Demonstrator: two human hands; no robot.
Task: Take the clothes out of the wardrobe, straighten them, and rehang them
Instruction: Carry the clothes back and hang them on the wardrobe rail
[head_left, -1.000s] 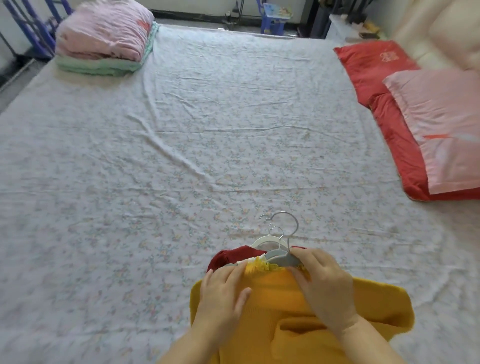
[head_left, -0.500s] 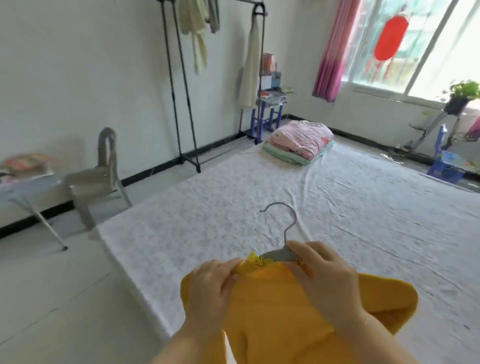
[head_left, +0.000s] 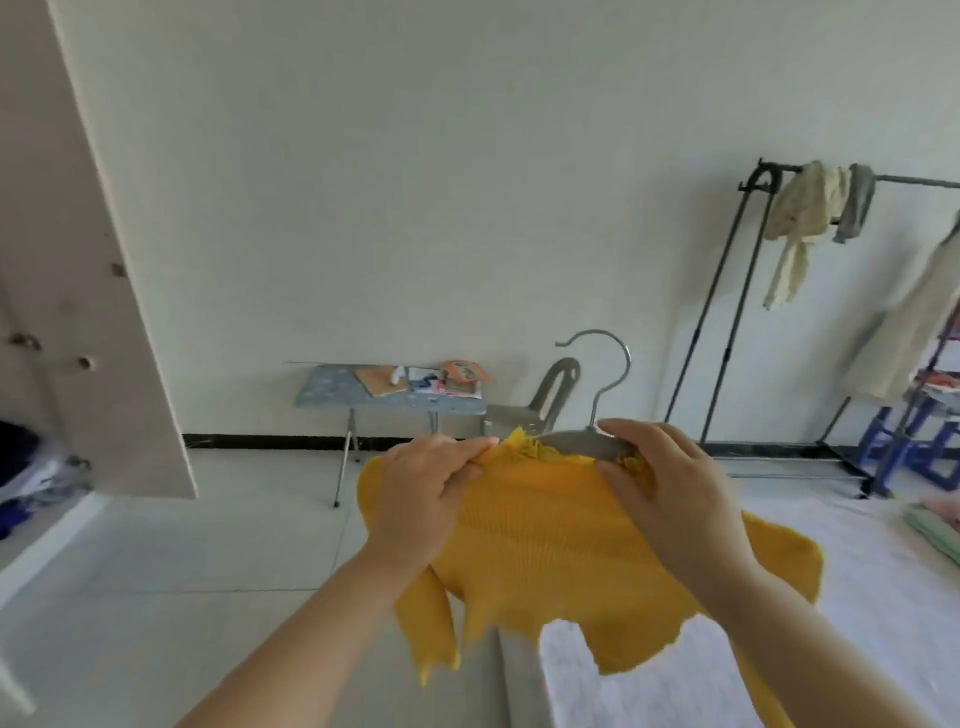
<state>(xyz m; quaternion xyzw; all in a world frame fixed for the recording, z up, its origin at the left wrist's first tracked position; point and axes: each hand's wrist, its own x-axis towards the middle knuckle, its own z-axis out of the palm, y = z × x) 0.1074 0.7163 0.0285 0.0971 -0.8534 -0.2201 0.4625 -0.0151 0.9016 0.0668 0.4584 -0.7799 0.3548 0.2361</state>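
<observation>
One garment in hand: a yellow knit top (head_left: 545, 535) on a grey hanger (head_left: 582, 442), held in mid-air above the floor and the near edge of the bed (head_left: 862, 597).

Progress, as judged:
- Top looks seated on the hanger; shoulders being squared, hem hanging uneven.
- Rehanging not yet done. Hook points up, caught on nothing.
- Wardrobe (head_left: 78, 291) stands open at far left, well apart, with dark clothes inside. How many remain, cannot tell.

Grip:
- Left hand (head_left: 421, 499): fingers curled, pinching the knit at the shoulder edge beside the neckline.
- Right hand (head_left: 670, 499): fingers wrapped over the hanger's arm and the ruffled collar, thumb underneath.
</observation>
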